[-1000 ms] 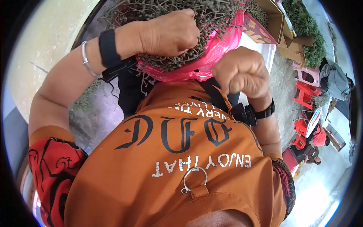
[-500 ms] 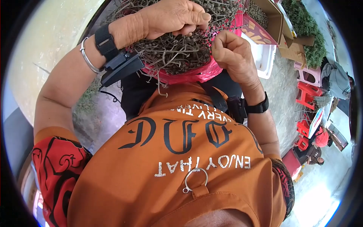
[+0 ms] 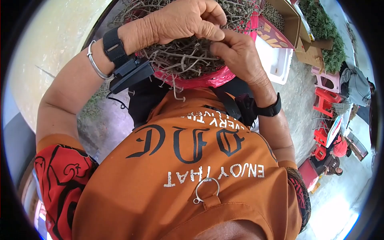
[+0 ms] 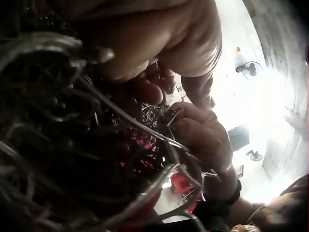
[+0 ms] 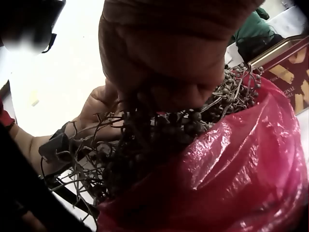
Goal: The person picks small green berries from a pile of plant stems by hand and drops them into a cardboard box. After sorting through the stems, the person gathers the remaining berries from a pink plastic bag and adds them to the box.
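Observation:
In the head view, a heap of dried, grey-brown stems with small round heads [image 3: 188, 60] fills a pink plastic bag [image 3: 218, 78] at the person's lap. The left hand [image 3: 184, 20] is over the heap, thumb and forefinger pinched together at the stems. From the right, the right hand [image 3: 242, 54] meets it, fingertips close against the left thumb. A thin stem shows between the right thumb and forefinger in the left wrist view, where the right hand [image 4: 203, 137] faces the left fingers [image 4: 149, 92]. Stems and round heads [image 5: 188, 121] lie below the right hand's curled fingers in the right wrist view.
Right of the bag are a white foam tray [image 3: 276, 60] and a cardboard box [image 3: 290, 18] holding small round pieces. Green plants [image 3: 328, 40] lie beyond. Red stools [image 3: 326, 102] and other people [image 3: 332, 164] are farther right. A pale tabletop [image 3: 44, 44] is at left.
The left hand turned from a fist over the heap to a thumb-and-finger pinch. The right hand moved up and left from beside the bag until both hands' fingertips came together.

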{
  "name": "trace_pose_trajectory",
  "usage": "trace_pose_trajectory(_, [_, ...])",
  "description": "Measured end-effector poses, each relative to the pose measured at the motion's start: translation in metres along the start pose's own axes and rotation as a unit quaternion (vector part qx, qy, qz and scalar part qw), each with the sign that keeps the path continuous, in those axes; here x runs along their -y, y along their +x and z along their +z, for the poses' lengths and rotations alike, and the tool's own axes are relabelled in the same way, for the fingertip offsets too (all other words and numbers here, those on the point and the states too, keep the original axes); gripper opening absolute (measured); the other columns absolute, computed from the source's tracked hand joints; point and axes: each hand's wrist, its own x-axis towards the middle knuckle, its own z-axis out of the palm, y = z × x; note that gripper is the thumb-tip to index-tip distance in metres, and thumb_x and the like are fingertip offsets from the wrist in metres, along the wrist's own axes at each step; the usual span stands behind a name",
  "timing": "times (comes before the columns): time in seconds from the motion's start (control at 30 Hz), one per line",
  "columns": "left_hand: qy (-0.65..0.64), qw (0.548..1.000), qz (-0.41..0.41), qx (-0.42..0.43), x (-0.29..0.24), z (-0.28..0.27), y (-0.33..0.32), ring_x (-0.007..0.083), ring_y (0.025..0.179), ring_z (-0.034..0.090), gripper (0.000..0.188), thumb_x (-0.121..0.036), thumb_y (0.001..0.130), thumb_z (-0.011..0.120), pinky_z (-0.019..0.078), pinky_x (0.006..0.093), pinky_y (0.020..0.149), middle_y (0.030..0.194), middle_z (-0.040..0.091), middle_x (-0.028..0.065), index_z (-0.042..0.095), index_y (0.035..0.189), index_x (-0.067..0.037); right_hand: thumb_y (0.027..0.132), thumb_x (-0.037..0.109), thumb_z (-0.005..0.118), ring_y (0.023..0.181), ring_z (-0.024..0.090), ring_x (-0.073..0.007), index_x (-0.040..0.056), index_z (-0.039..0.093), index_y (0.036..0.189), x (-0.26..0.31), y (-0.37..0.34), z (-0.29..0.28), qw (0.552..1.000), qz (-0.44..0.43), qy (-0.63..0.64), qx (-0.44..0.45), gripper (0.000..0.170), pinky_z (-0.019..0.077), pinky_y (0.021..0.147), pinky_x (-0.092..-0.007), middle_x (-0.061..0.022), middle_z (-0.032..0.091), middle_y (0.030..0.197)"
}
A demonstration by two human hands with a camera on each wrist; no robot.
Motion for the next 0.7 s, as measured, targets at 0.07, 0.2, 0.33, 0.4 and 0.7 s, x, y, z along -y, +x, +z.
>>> trace_pose_trajectory(0.07, [0.046,0.998,-0.051,0.004,0.001,0.003,-0.003,0.0069,0.065,0.051,0.016,-0.014,0.077,0.068,0.0442,0.0235,0.060,0.066,0.056,0.0007,0.061,0.079,0.000,0.082,0.008,0.060,0.062,0.052,-0.0075,-0.0018,0.060,0.083,-0.002,-0.001,-0.003,0.999,-0.003,0.012,-0.038,0.010,0.0434,0.057,-0.0224,-0.0016,0.058,0.066])
trace_pose_trajectory(0.2, [0.046,0.994,-0.079,0.059,0.019,0.007,-0.004,0.0058,0.068,0.052,0.012,-0.008,0.074,0.068,0.0453,0.0228,0.063,0.070,0.057,-0.0008,0.062,0.079,0.001,0.082,0.004,0.057,0.063,0.054,-0.0084,-0.0019,0.060,0.084,0.001,-0.007,-0.004,0.990,-0.103,-0.030,-0.089,0.007,0.0444,0.058,-0.0229,-0.0032,0.059,0.068])
trace_pose_trajectory(0.33, [0.112,0.981,-0.119,0.107,0.019,0.005,-0.003,0.0064,0.071,0.053,0.012,-0.006,0.076,0.066,0.0453,0.0214,0.066,0.073,0.059,-0.0011,0.062,0.083,0.002,0.082,0.003,0.057,0.065,0.055,-0.0091,-0.0009,0.059,0.084,0.001,-0.005,-0.005,0.989,-0.104,-0.054,-0.094,0.005,0.0451,0.059,-0.0230,-0.0040,0.059,0.068])
trace_pose_trajectory(0.4, [0.148,0.972,-0.137,0.118,0.018,0.005,-0.002,0.0066,0.072,0.053,0.012,-0.005,0.076,0.066,0.0452,0.0209,0.067,0.074,0.059,-0.0009,0.062,0.084,0.002,0.082,0.004,0.057,0.065,0.055,-0.0092,-0.0009,0.058,0.085,0.003,-0.005,-0.008,0.990,-0.097,-0.057,-0.086,0.006,0.0453,0.059,-0.0230,-0.0039,0.059,0.069])
trace_pose_trajectory(0.7, [-0.023,0.985,-0.084,0.151,0.032,0.006,-0.001,0.0047,0.071,0.052,0.010,-0.008,0.083,0.061,0.0449,0.0208,0.068,0.075,0.060,-0.0022,0.063,0.086,0.002,0.080,0.014,0.063,0.064,0.052,-0.0091,-0.0003,0.057,0.086,-0.006,-0.008,-0.024,0.998,-0.047,-0.026,0.011,0.017,0.0446,0.059,-0.0235,-0.0029,0.057,0.068])
